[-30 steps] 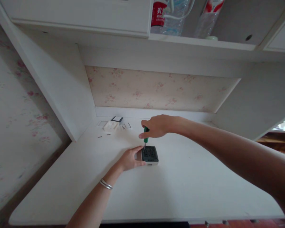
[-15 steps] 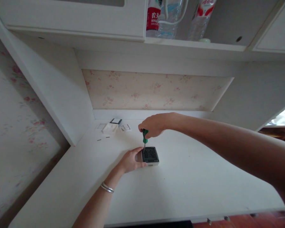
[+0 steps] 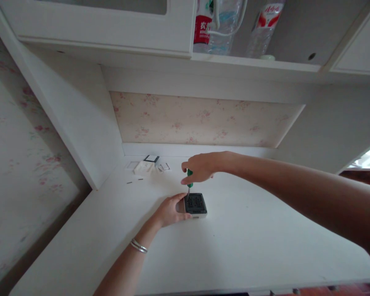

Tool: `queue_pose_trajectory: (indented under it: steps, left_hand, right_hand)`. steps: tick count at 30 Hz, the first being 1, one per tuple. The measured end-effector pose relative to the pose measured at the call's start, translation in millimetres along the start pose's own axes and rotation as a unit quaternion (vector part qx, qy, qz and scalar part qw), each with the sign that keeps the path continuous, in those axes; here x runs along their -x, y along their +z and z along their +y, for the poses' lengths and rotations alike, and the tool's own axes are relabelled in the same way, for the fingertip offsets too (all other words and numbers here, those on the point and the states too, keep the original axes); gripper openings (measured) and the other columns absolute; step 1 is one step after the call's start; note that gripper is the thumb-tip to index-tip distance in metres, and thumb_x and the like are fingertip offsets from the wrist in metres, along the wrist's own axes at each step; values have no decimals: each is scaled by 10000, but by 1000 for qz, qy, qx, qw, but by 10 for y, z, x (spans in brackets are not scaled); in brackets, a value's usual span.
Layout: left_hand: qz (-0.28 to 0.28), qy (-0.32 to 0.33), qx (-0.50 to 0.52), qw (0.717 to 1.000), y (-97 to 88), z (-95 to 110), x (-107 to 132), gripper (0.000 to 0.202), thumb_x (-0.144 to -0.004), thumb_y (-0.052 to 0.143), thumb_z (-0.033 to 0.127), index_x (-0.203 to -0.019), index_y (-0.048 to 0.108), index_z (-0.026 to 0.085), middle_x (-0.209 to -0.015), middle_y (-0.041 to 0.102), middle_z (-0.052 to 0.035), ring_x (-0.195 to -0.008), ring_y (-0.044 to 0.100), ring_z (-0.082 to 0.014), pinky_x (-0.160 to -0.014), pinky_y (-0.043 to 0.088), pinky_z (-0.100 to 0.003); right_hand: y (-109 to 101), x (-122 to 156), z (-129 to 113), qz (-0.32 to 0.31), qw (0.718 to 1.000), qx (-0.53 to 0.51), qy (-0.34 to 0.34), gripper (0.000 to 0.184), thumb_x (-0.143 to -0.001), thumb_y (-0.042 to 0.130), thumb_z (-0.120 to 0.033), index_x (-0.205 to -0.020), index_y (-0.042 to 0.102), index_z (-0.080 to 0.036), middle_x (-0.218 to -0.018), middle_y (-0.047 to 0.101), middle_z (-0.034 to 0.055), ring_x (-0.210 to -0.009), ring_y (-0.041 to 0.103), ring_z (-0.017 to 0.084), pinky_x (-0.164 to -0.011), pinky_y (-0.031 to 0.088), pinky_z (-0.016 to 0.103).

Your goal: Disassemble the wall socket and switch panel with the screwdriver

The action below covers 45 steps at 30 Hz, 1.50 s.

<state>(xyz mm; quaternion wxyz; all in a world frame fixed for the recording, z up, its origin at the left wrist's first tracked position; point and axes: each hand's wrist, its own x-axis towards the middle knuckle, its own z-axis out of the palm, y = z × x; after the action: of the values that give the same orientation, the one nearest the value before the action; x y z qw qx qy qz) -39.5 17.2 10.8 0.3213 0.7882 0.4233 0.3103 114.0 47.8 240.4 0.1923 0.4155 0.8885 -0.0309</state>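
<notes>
Yes, lower centre, left hand (image 3: 168, 211) gripped a black-topped box (image 3: 197, 204) and right hand (image 3: 202, 167) clutched a green screwdriver (image 3: 190, 184)!

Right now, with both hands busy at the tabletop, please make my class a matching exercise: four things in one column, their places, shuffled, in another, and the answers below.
Things
1. green-handled screwdriver
2. dark-topped box
3. silver bracelet
4. plastic bottles

Places
A. around the left wrist
B. on the shelf above
C. in the right hand
D. held by the left hand

Pairs: 1-C, 2-D, 3-A, 4-B
</notes>
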Motion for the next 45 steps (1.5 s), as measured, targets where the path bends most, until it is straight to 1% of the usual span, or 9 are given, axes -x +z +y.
queue_pose_trajectory:
  steps: [3,7,13,18,23,28,34,40,45]
  left_hand:
    - [-5,2,-1,1000,6,-18,1,789,-592,764,483,-1291,503,227,-1312,551,-62,-1193,514,-262,-1049,376,-374]
    - [-8,1,0,1000,-2,-10,6,815,-595,759,505,-1305,488,211,-1316,546,-67,-1190,514,-263,-1051,373,-370]
    - [-9,-11,-1,1000,-27,50,11,811,-590,762,502,-1298,495,212,-1308,552,-69,-1182,520,-265,-1041,381,-368]
    - [-10,-7,-6,1000,-17,37,11,802,-594,763,488,-1297,495,211,-1311,551,-62,-1182,521,-262,-1046,374,-354]
    - [-10,-5,-8,1000,-19,28,8,817,-590,756,525,-1296,494,209,-1291,565,-64,-1163,531,-266,-1021,397,-357]
    - [-13,0,-14,1000,-9,21,4,794,-600,760,503,-1289,497,207,-1297,562,-61,-1159,535,-248,-1031,386,-348]
    - [-7,5,-3,1000,-17,35,9,801,-599,758,509,-1291,494,204,-1274,579,-58,-1147,543,-249,-1016,399,-336]
    - [-16,4,3,1000,-27,34,8,793,-599,762,491,-1293,499,214,-1309,551,-64,-1174,521,-267,-1037,375,-357]
    - [-15,0,12,1000,-11,18,5,778,-609,761,479,-1294,496,224,-1316,544,-66,-1186,508,-275,-1045,365,-374]
  right_hand:
    - [31,-31,16,19,1000,12,9,372,-877,431,-407,-1092,602,-156,-819,683,110,-563,605,176,-564,421,306]
    - [32,-21,20,44,995,19,-89,338,-766,566,-208,-1102,600,-211,-980,677,85,-790,631,198,-628,426,281]
    - [55,-48,-19,43,999,5,-10,456,-838,453,-496,-1125,580,-165,-767,681,90,-654,627,215,-573,422,307]
    - [28,-70,-67,60,994,31,-82,348,-774,540,-231,-1115,592,-183,-1011,672,116,-878,623,232,-646,428,293]
    - [20,-91,-84,58,998,21,-22,447,-811,490,-484,-1104,599,-165,-976,674,145,-835,629,270,-620,435,326]
    - [33,-97,-42,49,996,29,-62,369,-784,513,-238,-1143,581,-182,-1099,643,134,-895,622,247,-658,434,305]
    - [14,-99,-64,45,998,34,3,421,-830,471,-436,-1089,615,-136,-1004,660,169,-872,621,283,-649,436,332]
    - [36,-140,-8,42,991,2,-124,449,-713,610,-253,-1154,576,-179,-1118,626,118,-928,601,229,-691,434,275]
    - [-12,-127,-76,20,1000,5,-12,396,-851,428,-425,-1002,644,-130,-867,684,137,-768,622,241,-618,418,314]
